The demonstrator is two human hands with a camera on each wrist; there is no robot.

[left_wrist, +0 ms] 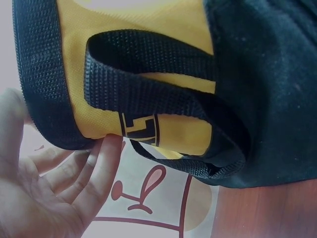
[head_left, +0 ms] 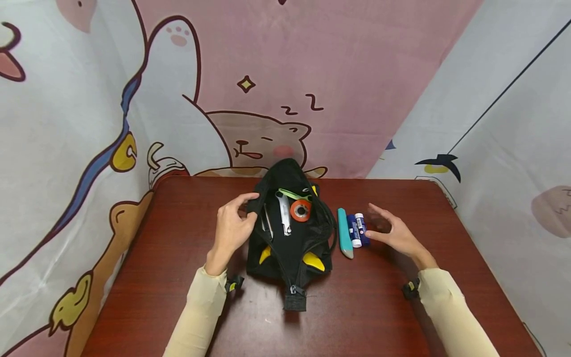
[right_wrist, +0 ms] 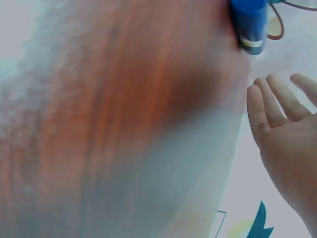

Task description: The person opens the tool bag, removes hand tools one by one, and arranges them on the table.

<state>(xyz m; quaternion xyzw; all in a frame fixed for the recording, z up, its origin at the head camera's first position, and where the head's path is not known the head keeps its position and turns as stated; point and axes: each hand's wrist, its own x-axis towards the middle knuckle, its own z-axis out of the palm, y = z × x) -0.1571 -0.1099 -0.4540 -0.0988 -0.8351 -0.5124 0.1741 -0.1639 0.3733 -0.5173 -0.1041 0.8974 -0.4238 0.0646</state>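
Observation:
A black bag with yellow patches [head_left: 290,255] lies unzipped on the table. My left hand [head_left: 233,225] grips the left rim of its opening; in the left wrist view the fingers [left_wrist: 106,158] reach behind the zipper edge, beside a black strap loop [left_wrist: 143,91]. Inside the bag are an orange ring-shaped roll [head_left: 301,210], a white-and-silver tool [head_left: 284,213], a light green item [head_left: 292,195] and a slim metallic item [head_left: 267,222]. My right hand [head_left: 394,235], thumb and fingers spread, is beside the blue-and-white glue sticks [head_left: 355,232]. To their left lies a long teal tool with a grey tip [head_left: 344,233].
The reddish-brown wooden table [head_left: 370,307] ends at the back against a cartoon-printed cloth [head_left: 357,89], which also hangs along both sides. The bag's zipper end [head_left: 294,300] points toward the front edge.

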